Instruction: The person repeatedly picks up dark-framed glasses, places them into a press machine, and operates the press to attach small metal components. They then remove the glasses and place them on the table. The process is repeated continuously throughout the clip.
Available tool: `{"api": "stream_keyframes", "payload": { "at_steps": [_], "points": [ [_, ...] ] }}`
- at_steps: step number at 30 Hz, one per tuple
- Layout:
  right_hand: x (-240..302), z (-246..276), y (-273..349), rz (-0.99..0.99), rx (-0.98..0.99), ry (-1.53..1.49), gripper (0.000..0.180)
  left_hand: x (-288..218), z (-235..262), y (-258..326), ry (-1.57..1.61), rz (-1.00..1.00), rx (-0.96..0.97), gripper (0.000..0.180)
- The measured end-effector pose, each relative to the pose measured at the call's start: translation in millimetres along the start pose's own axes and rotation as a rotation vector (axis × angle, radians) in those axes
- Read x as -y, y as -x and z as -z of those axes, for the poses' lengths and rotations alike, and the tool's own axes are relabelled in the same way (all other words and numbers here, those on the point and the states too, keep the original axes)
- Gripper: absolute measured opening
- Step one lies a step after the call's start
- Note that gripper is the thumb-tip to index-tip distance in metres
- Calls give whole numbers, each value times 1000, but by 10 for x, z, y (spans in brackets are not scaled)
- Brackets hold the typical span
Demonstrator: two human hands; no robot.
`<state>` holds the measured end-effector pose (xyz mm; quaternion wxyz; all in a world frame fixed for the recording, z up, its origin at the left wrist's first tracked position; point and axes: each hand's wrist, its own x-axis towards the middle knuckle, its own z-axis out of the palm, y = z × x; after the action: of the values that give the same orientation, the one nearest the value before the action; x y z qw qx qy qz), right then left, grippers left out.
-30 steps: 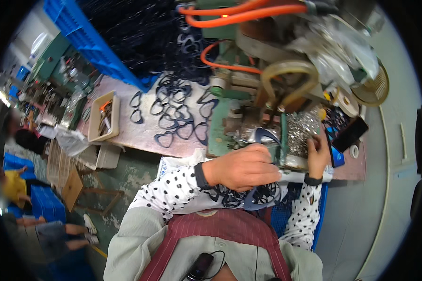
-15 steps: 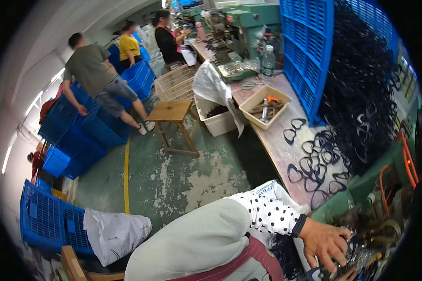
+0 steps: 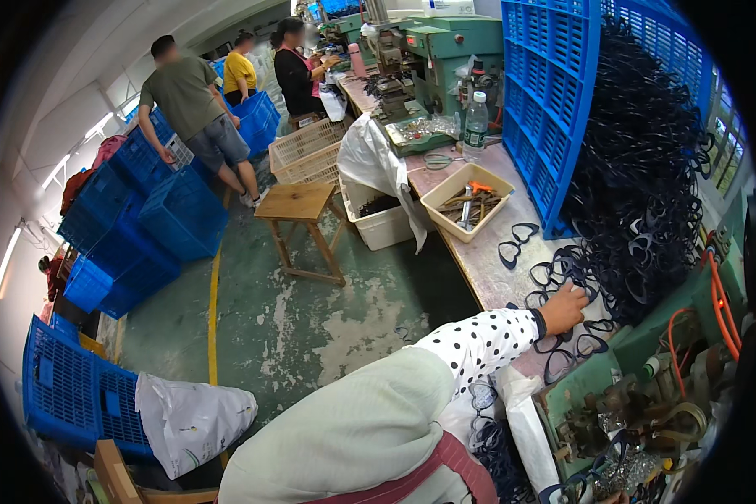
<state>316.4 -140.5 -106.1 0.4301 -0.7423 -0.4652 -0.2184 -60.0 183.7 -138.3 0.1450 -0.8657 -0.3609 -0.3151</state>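
Note:
My left hand (image 3: 564, 309), in a white sleeve with black dots and a dark cuff, reaches over the worktable (image 3: 500, 281). Its fingers are curled down and closed at a dark eyeglass frame (image 3: 590, 291) by the edge of the heap; the fingertips are partly hidden. Loose dark eyeglass frames (image 3: 518, 244) lie scattered around it. Behind them rises a tall heap of such frames (image 3: 634, 168). Close by on the near side stands a green machine (image 3: 617, 412) with metal parts and orange cables. My right hand is not visible.
A blue crate (image 3: 550, 109) stands on edge beside the heap. Farther along are a cream tray (image 3: 470, 220) of tools and a clear bottle (image 3: 476, 126). A wooden stool (image 3: 298, 204) stands on the floor. Blue crates (image 3: 185, 214) and a standing person (image 3: 185, 101) are at the left.
My left hand has gone from the machine at the lower right up to the frames on the table. The view has shifted slightly. The person at the left stands more upright.

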Motion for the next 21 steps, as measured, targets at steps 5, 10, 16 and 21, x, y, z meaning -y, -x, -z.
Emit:
{"api": "stream_keyframes", "payload": {
  "at_steps": [5,10,16,21],
  "points": [
    [-838,-214,287,-382,112,-298,40,-67,441,-510,311,-110,-124,6],
    [413,-187,-17,-197,92,-64,27,-443,943,-109,587,551,-156,21],
    [1235,27,-351,-420,110,-515,13,-1221,1764,-38,562,-138,-304,15],
    [1870,232,-532,-502,295,-837,14,-1697,1777,-218,718,-443,-345,20]
  ]
}}
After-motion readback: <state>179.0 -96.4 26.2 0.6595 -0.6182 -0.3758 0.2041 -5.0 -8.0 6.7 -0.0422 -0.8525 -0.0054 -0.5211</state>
